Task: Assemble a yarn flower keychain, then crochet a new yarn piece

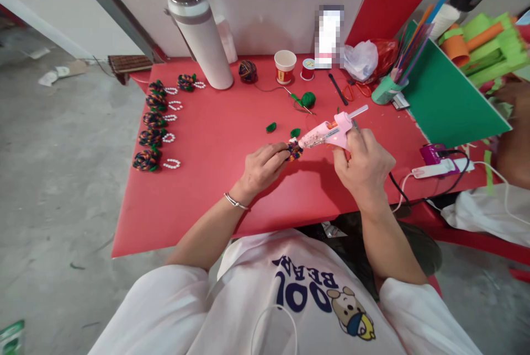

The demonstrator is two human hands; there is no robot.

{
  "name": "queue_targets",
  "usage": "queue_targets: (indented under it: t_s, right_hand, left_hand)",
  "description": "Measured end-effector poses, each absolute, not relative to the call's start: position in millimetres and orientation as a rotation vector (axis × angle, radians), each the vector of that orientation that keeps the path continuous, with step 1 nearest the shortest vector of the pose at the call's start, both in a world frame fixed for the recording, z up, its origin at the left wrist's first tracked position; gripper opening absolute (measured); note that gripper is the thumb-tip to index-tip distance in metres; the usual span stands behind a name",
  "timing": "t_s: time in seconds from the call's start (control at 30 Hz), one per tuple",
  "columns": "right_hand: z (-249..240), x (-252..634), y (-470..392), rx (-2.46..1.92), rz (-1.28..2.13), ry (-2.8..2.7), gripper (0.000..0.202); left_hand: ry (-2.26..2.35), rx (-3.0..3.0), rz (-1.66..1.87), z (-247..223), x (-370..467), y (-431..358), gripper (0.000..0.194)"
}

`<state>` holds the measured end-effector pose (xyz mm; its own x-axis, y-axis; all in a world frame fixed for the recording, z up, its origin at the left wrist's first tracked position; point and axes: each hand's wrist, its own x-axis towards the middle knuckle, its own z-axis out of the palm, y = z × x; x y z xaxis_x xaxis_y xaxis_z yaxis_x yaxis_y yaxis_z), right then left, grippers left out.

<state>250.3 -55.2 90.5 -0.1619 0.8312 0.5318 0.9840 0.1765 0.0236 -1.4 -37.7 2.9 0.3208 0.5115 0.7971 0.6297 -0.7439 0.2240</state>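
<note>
My left hand [267,167] has its fingers closed on a small multicoloured crocheted flower [295,150], held just above the red table. In my right hand [364,162] is a pink hot glue gun [327,133], gripped by its handle with a clear glue stick poking out of the back. The gun's nozzle meets the flower or hovers right at it; I cannot tell which. Two green crocheted leaves lie just beyond: one leaf [271,127] to the left, another leaf [295,132] close behind the flower.
Several finished flowers with bead loops [147,160] line the table's left edge. Along the back stand a white lamp base [202,40], a yarn ball [247,71], a paper cup [285,67] and green yarn [308,100]. A power strip [443,168] with cables lies right, near another person's arm.
</note>
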Motion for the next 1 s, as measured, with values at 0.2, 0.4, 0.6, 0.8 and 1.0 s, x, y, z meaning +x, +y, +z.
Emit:
queue_targets:
  t_s: [0.2,0.4,0.6,0.8,1.0]
  right_hand:
    - [90,252,-57,-1.709,-0.534,-2.056,0.036]
    - [92,253,-59,-1.708,-0.538,-2.033,0.036]
    - [92,253,-60,-1.745,-0.458,-2.028,0.038]
    - [88,254,-59,-1.743,-0.472,-2.022,0.039]
    - [74,273,-38,-1.831,-0.366,-1.893,0.053]
  left_hand:
    - [-1.104,-2.448,-1.421,2,-1,-37,0.012]
    - [-1.073,-2.422,-1.454,3,0,-37,0.017]
    - [-1.103,-2.442,-1.530,3,0,-37,0.018]
    - [-1.128,-2.413,-1.660,3,3,-35,0.015]
    - [-1.177,-2.322,-1.791,4,4,-32,0.014]
